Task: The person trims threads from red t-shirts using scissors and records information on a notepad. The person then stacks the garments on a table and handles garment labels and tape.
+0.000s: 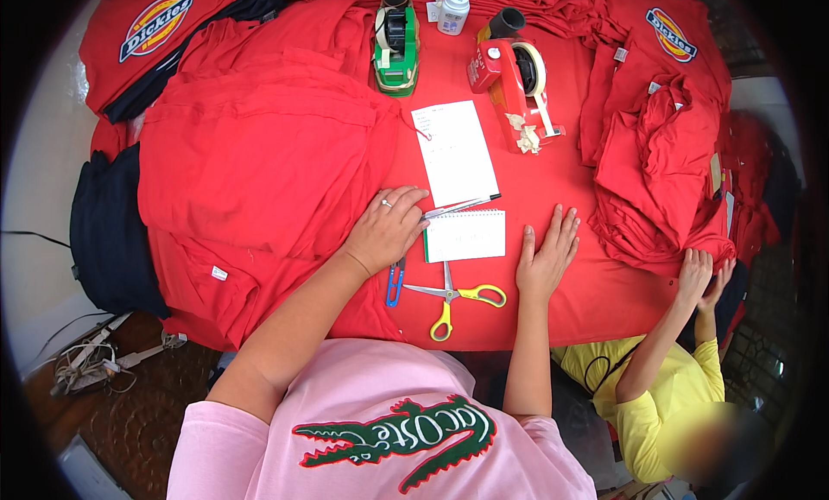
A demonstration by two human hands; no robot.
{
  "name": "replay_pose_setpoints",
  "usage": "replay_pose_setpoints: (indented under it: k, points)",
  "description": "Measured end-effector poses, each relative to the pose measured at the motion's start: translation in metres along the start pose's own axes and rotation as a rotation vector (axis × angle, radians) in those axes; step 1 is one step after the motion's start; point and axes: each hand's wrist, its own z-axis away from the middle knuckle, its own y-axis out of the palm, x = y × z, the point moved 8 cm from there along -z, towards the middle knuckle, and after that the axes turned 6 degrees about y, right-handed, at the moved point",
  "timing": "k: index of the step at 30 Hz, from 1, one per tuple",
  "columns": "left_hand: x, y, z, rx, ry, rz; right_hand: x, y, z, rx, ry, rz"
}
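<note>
As the left hand (pixel 389 228) reaches it with the fingertips, one pen (pixel 462 206) lies at the middle of the bench (pixel 542 185), long axis slanting from between 8 and 9 o'clock to between 2 and 3, its black end at the latter. Whether the left hand's bent fingers pinch the pen or only rest beside it, I cannot tell. At about 4 o'clock from the pen, the right hand (pixel 547 256) holds nothing, palm down on the red cloth, fingers towards 12 to 1.

One spiral notebook (pixel 466 238) sits at 6 o'clock, just beside the pen; one sheet of paper (pixel 453 150) stretches towards 12, its top leaning slightly to 11. Beyond the notebook, at 6, lies one pair of scissors (pixel 447 294), spread, with two yellow loops at 3 and 6 o'clock and blades towards 9 and 12. One blue cutter (pixel 395 284) is at 7, running nearly 12 to 6.

Farther out are two tape dispensers: a green one (pixel 397 68) at 11, a red one (pixel 514 81) at 1. One white bottle (pixel 452 15) stands at 12. Red garments pile up (pixel 268 155) at 9 to 10 and again (pixel 656 172) near 3, where a co-worker's two hands (pixel 695 277) touch the lower edge.
</note>
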Motion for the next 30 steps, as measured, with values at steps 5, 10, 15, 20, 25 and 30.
replay_pose_setpoints:
  k: [5, 10, 15, 20, 25, 30]
  points:
    - [0.001, 0.001, 0.001, -0.005, 0.001, -0.001, 0.000, 0.000, 0.000, 0.009, 0.001, -0.002]
    - [0.000, 0.000, 0.000, 0.000, -0.001, 0.002, 0.001, -0.001, 0.000, -0.017, -0.008, 0.009]
    - [0.000, -0.001, -0.001, -0.007, 0.008, -0.002, -0.002, -0.005, 0.001, -0.031, 0.013, -0.087]
    - [0.001, 0.000, 0.003, -0.007, 0.019, 0.037, 0.013, -0.037, 0.011, -0.202, -0.108, -0.325]
    - [-0.001, -0.003, 0.002, -0.022, 0.028, 0.043, 0.107, -0.019, 0.018, 0.344, 0.014, -1.038]
    - [0.004, 0.000, 0.002, -0.075, 0.012, 0.066, 0.163, 0.027, 0.017, 0.673, -0.080, -1.087]
